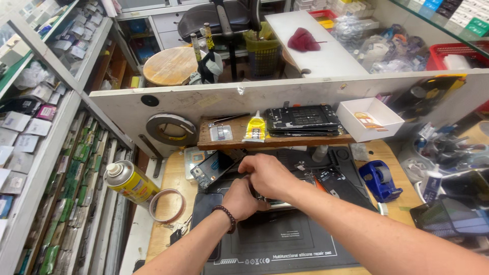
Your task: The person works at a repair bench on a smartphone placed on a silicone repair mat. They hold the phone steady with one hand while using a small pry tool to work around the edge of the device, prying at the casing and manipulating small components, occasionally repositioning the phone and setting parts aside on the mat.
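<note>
Both hands are working close together over the middle of the dark repair mat [285, 244]. The right hand [267, 175] is arching over from the right with its fingers curled down and pinched toward something small at the mat's far edge; what sits between the fingertips is hidden, so I cannot tell its grip. The left hand [239, 199], with a bead bracelet [225, 218] at the wrist, is pressing in just under it, fingers tucked out of sight against a flat dark phone part [277, 203] lying on the mat. The two hands are touching or nearly so.

Just past the knuckles, an opened phone [214, 168] is leaning tilted at the mat's far-left corner. The near half of the mat is lying bare below the forearms, giving room toward the worktop's near edge.

Moving out: one yellow spray can [127, 181] is lying tipped at the worktop's left edge, with one ring of copper-coloured tape [167, 205] just beside it. One blue tape dispenser [379, 179] is sitting near the right edge. On the wooden shelf [275, 140] along the back, one glue tube [254, 127] is standing beside one stack of dark phone frames [303, 121], and one white cardboard box [369, 118] is sitting open at the shelf's right end. One big roll of tape [170, 130] is hanging against the back panel.
</note>
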Tool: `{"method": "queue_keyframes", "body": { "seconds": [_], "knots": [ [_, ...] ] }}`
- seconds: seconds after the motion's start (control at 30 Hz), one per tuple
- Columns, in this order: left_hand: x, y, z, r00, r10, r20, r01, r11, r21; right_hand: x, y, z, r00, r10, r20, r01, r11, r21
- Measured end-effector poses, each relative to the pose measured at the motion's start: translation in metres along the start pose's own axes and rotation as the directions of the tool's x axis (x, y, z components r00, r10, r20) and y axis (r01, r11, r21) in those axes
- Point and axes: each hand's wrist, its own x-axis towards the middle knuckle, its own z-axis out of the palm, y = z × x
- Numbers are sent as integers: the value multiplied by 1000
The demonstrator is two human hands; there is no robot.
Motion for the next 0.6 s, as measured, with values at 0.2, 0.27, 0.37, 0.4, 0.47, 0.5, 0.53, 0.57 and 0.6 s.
{"method": "queue_keyframes", "body": {
  "seconds": [0.2,0.27,0.37,0.4,0.47,0.5,0.53,0.57,0.6],
  "knots": [
    [17,-5,6,988,-58,-142,47,996,-77,-7,7,4,989,-10,-148,-12,990,-143],
    [19,-5,9,981,-59,-185,47,996,-72,-6,6,2,988,51,-143,-75,982,-171],
    [22,-6,9,979,-49,-197,35,997,-75,-1,3,-1,995,47,-88,-49,999,-17],
    [22,-5,9,980,-47,-195,34,997,-73,0,3,-3,997,30,-70,-25,998,65],
    [21,-5,8,980,-52,-193,39,997,-70,-1,4,-4,997,47,-61,-52,996,-73],
    [20,-4,9,980,-53,-191,38,996,-83,-2,5,-5,997,55,-54,-62,988,-144],
    [20,-3,8,981,-51,-189,35,995,-90,-1,5,-4,997,47,-56,-54,990,-130],
    [19,-2,7,981,-50,-187,32,995,-99,0,5,-5,998,40,-58,-47,992,-116],
    [18,-2,7,981,-69,-179,51,993,-105,1,5,-4,998,35,-56,-41,994,-104]
  ]
}}
